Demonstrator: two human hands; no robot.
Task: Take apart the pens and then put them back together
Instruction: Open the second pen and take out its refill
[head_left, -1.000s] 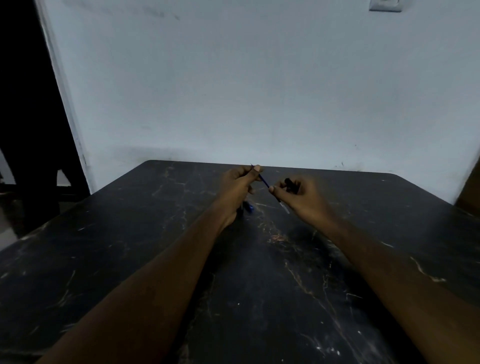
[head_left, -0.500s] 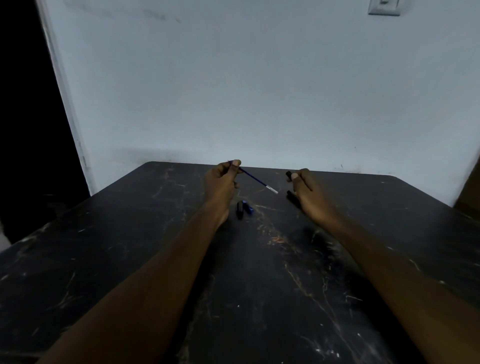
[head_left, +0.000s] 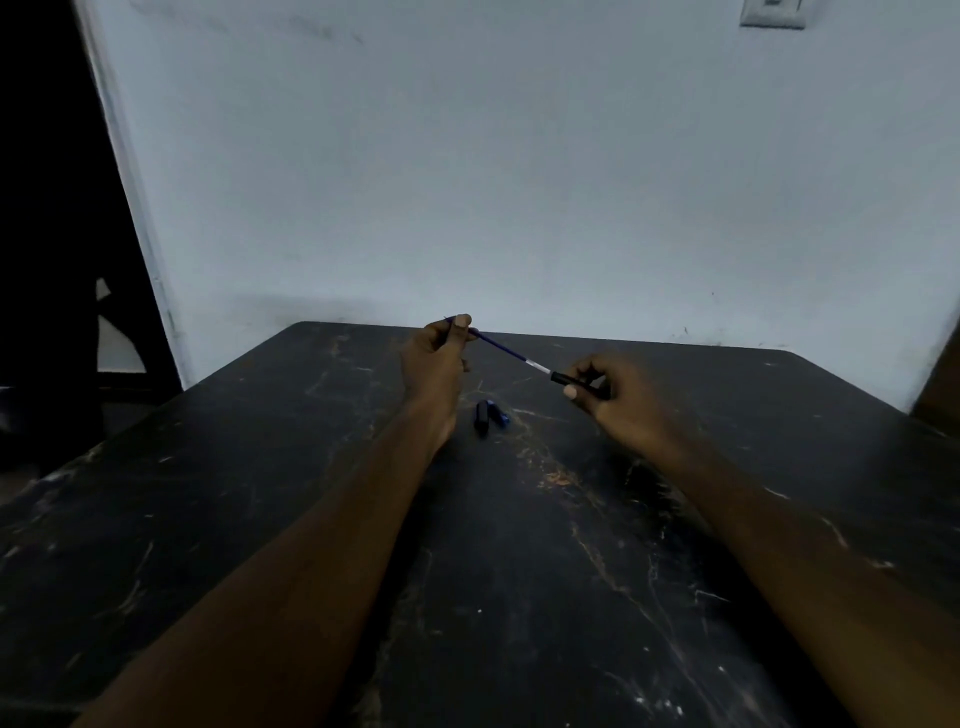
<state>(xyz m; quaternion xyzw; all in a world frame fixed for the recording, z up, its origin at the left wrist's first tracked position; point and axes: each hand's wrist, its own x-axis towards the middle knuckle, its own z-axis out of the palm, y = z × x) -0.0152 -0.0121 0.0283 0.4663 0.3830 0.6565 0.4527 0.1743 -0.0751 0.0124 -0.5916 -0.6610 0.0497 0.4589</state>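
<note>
**Midway: refill at the mouth of the barrel**

Now the left hand (head_left: 434, 358) pinches the far end of a thin blue ink refill with a pale metal tip (head_left: 506, 352), thumb pressed down on it. The right hand (head_left: 621, 395) is closed round a short black pen barrel (head_left: 576, 383), fingers curled over it. The refill slants down from the left grip to the right, and its pale tip sits just at the open end of the barrel; whether it has entered or only touches the rim cannot be told.

Below and between the two grips, two small dark pen parts (head_left: 488, 415), one black and one blue, lie side by side on the scratched black table (head_left: 519, 571), touching or nearly so.

Judging by this, the taking apart looks done for at least one pen, and reassembly is probably under way: the refill has yet to be seated, and the loose parts are still to be fitted.

Most of the barrel is covered by the right fingers, so its length and far end are hidden. Dim light blurs the loose parts; caps or end pieces, I cannot say. No other pen shows.
</note>
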